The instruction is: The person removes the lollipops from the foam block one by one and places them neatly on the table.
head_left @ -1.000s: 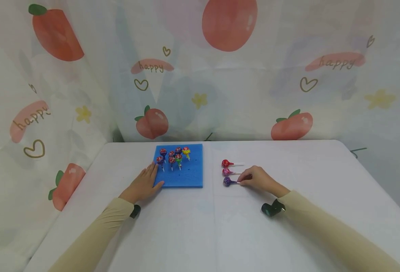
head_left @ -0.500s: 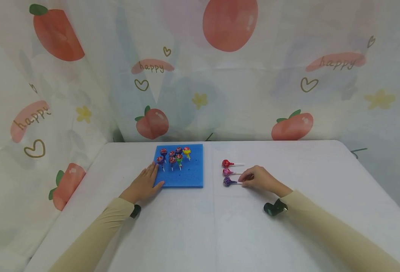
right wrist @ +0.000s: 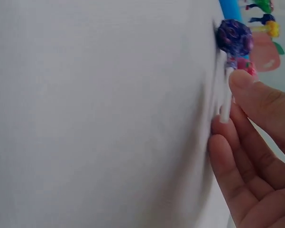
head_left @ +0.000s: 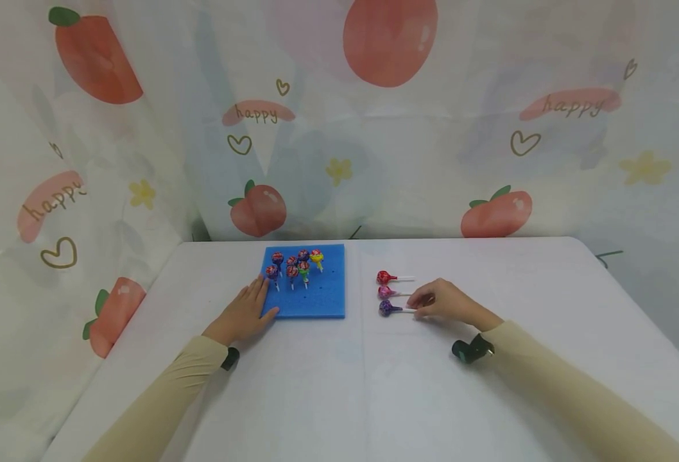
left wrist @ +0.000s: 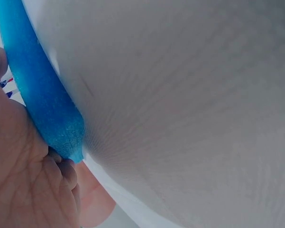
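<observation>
My left hand (head_left: 244, 314) lies with fairly straight fingers along the left edge of a blue foam board (head_left: 322, 301), thumb at its near corner. In the left wrist view the palm sits against the foam's side. Several wrapped lollipops (head_left: 292, 272) stand upright in the board. On the table to its right, a purple-wrapped lollipop (head_left: 386, 308) lies with its head to the left. My right hand (head_left: 446, 301) has thumb and fingertips around the end of its white stick (right wrist: 226, 102). Just beyond it lie a pink lollipop (head_left: 384, 292) and a red lollipop (head_left: 382, 278).
The white table (head_left: 316, 391) runs back to a curtain (head_left: 409, 154) printed with peaches and hearts. A dark wrist camera (head_left: 472, 349) hangs under the right sleeve, close over the tabletop. Small holes mark the foam board's surface.
My right hand has slid slightly right along the purple lollipop's stick, toward its free end. The lollipop stays where it was. My left hand has not moved.
</observation>
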Action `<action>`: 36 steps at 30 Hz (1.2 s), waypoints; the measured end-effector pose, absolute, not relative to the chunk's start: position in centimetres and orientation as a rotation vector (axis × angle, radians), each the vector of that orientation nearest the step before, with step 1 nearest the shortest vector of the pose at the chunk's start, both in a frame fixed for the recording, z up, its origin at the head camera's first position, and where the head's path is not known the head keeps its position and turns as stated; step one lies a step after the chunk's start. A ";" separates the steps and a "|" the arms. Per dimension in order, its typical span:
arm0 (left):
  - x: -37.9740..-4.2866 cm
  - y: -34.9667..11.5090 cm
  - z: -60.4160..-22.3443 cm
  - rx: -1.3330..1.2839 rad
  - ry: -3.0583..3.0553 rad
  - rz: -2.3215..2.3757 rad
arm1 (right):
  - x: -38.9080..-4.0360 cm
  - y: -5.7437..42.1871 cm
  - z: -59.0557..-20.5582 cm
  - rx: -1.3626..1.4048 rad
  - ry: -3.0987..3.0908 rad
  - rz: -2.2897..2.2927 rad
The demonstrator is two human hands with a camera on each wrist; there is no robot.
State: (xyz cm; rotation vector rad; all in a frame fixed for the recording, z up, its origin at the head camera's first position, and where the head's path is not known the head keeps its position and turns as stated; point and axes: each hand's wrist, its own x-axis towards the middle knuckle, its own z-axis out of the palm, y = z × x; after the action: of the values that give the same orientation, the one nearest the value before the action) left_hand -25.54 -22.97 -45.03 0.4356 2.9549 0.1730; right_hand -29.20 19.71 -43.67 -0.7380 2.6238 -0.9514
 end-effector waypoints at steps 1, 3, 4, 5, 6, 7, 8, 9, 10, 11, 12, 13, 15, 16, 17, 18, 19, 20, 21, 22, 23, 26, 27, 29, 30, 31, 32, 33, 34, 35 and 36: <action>-25.5 -23.0 -45.0 0.437 2.956 0.172 | -29.3 19.9 -43.5 -0.746 2.612 -0.952; -25.5 -23.0 -45.0 0.440 2.959 0.167 | -29.4 20.1 -42.9 -0.748 2.587 -0.965; -25.5 -23.0 -45.0 0.441 2.961 0.163 | -29.5 20.1 -42.6 -0.751 2.577 -0.975; -25.5 -23.1 -44.9 0.447 2.965 0.163 | -29.6 20.1 -42.1 -0.752 2.566 -0.985; -25.5 -23.1 -44.9 0.448 2.969 0.161 | -29.6 20.1 -41.7 -0.746 2.558 -0.995; -25.5 -23.1 -44.9 0.452 2.973 0.160 | -29.7 20.0 -41.2 -0.744 2.550 -1.006; -25.5 -23.1 -45.0 0.454 2.977 0.159 | -29.9 19.8 -40.7 -0.744 2.544 -1.017; -25.5 -23.1 -45.0 0.455 2.980 0.161 | -30.0 19.6 -40.2 -0.745 2.538 -1.028; -25.5 -23.2 -45.0 0.454 2.981 0.162 | -30.2 19.4 -39.7 -0.748 2.536 -1.037; -25.6 -23.2 -45.0 0.452 2.980 0.164 | -30.3 19.1 -39.3 -0.751 2.536 -1.042; -25.6 -23.2 -45.0 0.449 2.979 0.165 | -30.5 18.8 -38.9 -0.752 2.530 -1.053; -25.6 -23.2 -45.0 0.449 2.978 0.165 | -30.7 18.4 -38.5 -0.760 2.528 -1.062; -25.6 -23.3 -45.0 0.444 2.974 0.170 | -31.1 17.6 -37.8 -0.766 2.516 -1.091; -25.6 -23.3 -45.0 0.445 2.974 0.170 | -31.3 17.0 -37.6 -0.770 2.509 -1.105; -25.7 -23.3 -45.1 0.442 2.972 0.167 | -31.5 16.5 -37.3 -0.765 2.504 -1.117; -25.7 -23.4 -45.1 0.440 2.970 0.166 | -31.7 15.9 -37.1 -0.754 2.492 -1.135; -25.7 -23.4 -45.1 0.440 2.969 0.167 | -31.9 15.3 -37.0 -0.748 2.487 -1.146; -25.7 -23.4 -45.2 0.439 2.967 0.170 | -32.1 14.7 -37.0 -0.742 2.479 -1.158; -25.7 -23.4 -45.2 0.439 2.966 0.170 | -32.3 14.0 -36.9 -0.735 2.467 -1.171; -25.7 -23.4 -45.3 0.439 2.965 0.170 | -32.5 13.3 -36.9 -0.728 2.460 -1.178; -25.7 -23.4 -45.3 0.438 2.964 0.171 | -32.6 12.7 -36.9 -0.720 2.452 -1.186; -25.8 -23.4 -45.4 0.443 2.965 0.181 | -32.8 10.6 -37.1 -0.730 2.414 -1.215; -25.8 -23.3 -45.4 0.443 2.965 0.180 | -32.8 10.0 -37.2 -0.733 2.396 -1.230; -25.8 -23.3 -45.4 0.445 2.969 0.180 | -32.7 8.7 -37.5 -0.749 2.368 -1.250; -25.8 -23.3 -45.4 0.443 2.968 0.175 | -32.6 8.0 -37.7 -0.756 2.353 -1.262; -25.9 -23.3 -45.4 0.445 2.967 0.173 | -32.6 7.4 -37.9 -0.755 2.345 -1.272; -25.9 -23.2 -45.3 0.448 2.968 0.173 | -32.5 6.8 -38.2 -0.753 2.336 -1.285; -25.9 -23.2 -45.3 0.450 2.968 0.174 | -32.5 6.2 -38.5 -0.737 2.325 -1.301; -25.9 -23.2 -45.3 0.447 2.967 0.168 | -32.4 5.7 -38.8 -0.724 2.321 -1.315; -25.9 -23.1 -45.3 0.443 2.963 0.162 | -32.4 5.1 -39.1 -0.698 2.311 -1.340; -25.9 -23.1 -45.3 0.446 2.962 0.161 | -32.3 4.7 -39.4 -0.671 2.303 -1.359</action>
State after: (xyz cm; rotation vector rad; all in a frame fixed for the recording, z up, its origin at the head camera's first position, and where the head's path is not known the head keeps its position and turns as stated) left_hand -25.87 -23.11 -45.27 0.4456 2.9624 0.1609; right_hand -32.32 4.65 -39.41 -0.6712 2.3028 -1.3592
